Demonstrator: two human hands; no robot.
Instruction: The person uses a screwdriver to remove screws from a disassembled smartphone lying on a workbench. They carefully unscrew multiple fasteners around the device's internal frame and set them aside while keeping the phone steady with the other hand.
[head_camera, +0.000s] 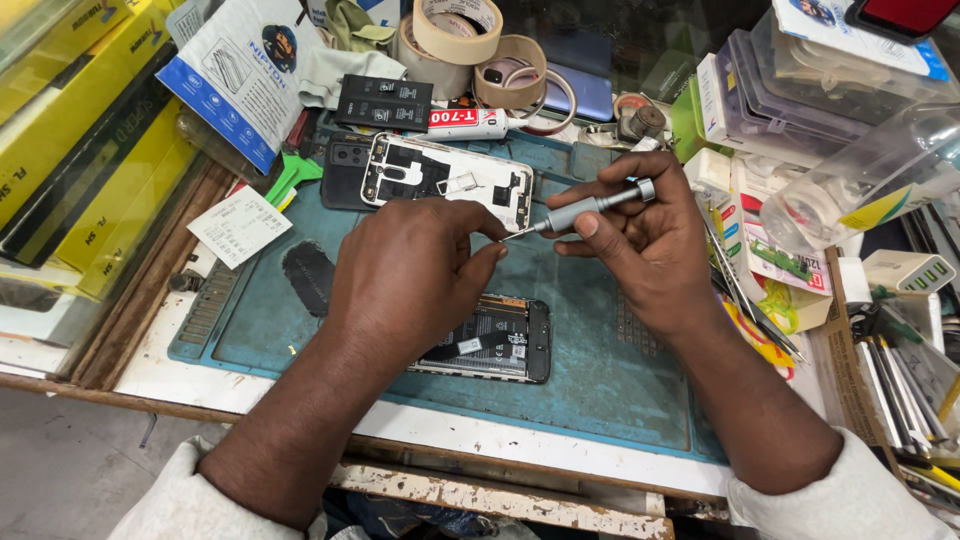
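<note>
Over the middle of the blue work mat (610, 380), the left hand (405, 275) hovers above the opened phone (500, 340) with thumb and forefinger pinched nearly shut at the screwdriver's tip; whether they hold a screw is too small to tell. The grey screwdriver (590, 207) runs up and rightward from that tip, gripped in the closed fingers of the right hand (645, 235). Bare mat lies toward the near right corner.
</note>
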